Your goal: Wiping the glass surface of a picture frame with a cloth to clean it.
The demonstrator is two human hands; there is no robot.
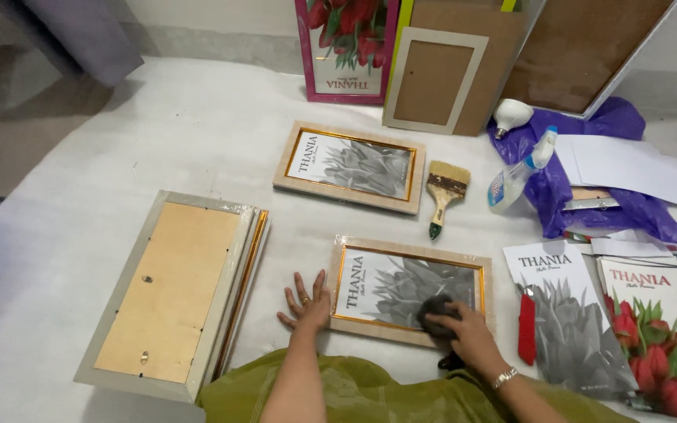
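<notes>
A light wooden picture frame (370, 249) with a gold inner edge and a grey flower print lies flat in front of me. My right hand (464, 333) presses a dark cloth (435, 307) onto the lower right part of its glass. My left hand (305, 304) lies flat with spread fingers on the white floor covering, touching the frame's left edge. A ring sits on one left finger and a bracelet on my right wrist.
A second similar frame (350, 167) lies further off, with a paintbrush (444, 195) beside it. A stack of frames, backs up (168, 291), sits at left. Spray bottle (520, 171), purple bag (558, 188), red cutter (526, 327) and flower prints (570, 313) are at right. Frames lean on the wall (444, 74).
</notes>
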